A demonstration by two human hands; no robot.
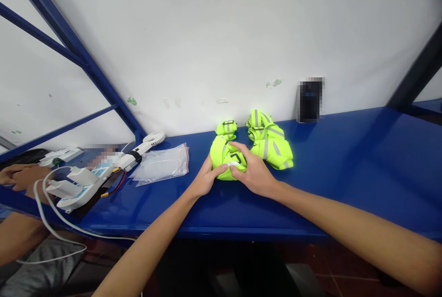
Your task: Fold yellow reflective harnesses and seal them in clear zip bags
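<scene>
Between both hands is a bundled neon-yellow reflective vest (221, 154) with grey stripes, a black buckle-like piece and a small white tag. My left hand (206, 175) grips its left side, thumb pressed on the front. From the right, my right hand (253, 170) closes on it, thumb and fingers near the black piece and white tag. Just behind lies a small rolled neon bundle (226, 127). To the right sit more neon-yellow folded bundles (271, 145) with grey stripes, heaped together.
Clear zip bags (164, 163) lie left of the hands. Beyond them are a white handheld fan (154, 139), a power strip (78, 195) with plugs and trailing white cables. A dark phone-like object (310, 101) leans on the wall. Another person's hands (24, 176) rest at far left.
</scene>
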